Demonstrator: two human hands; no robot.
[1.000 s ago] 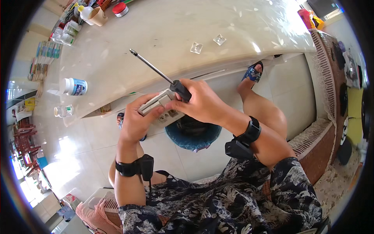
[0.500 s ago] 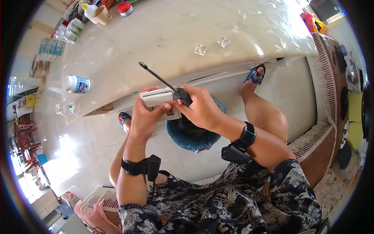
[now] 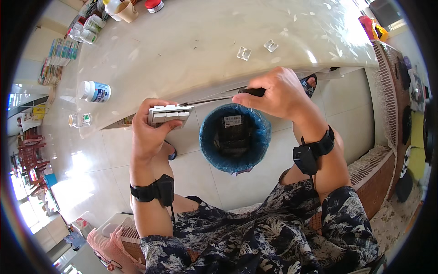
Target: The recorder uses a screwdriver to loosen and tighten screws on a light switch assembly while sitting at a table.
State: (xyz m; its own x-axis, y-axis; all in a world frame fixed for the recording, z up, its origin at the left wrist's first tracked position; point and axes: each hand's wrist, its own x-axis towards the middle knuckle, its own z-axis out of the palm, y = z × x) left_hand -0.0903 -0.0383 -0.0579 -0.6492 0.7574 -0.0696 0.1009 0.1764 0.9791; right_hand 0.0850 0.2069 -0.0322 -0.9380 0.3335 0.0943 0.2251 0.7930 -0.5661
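Observation:
A white multi-rocker wall switch (image 3: 168,117) is gripped at its left side by my left hand (image 3: 147,133), thumb on the rocker face and fingers behind. My right hand (image 3: 279,95) is wrapped around the black handle of a screwdriver (image 3: 210,99). Its long metal shaft points left and the tip meets the switch's upper right edge; whether it sits in a slot or only touches cannot be made out. Both hands are held just in front of the table's near edge.
Right of the switch, a bin (image 3: 205,153) lined with a blue bag stands on the tiled floor. On the pale table (image 3: 191,27) are two small clear square pieces (image 3: 243,53), tiny dark bits, a white pill bottle (image 3: 94,91) and a clear jar (image 3: 80,120). A wicker seat (image 3: 372,171) is at right.
My right hand has swung up and right, bringing the screwdriver tip to the switch's edge. My left hand has moved left with the switch, now tilted differently. More of the bin shows.

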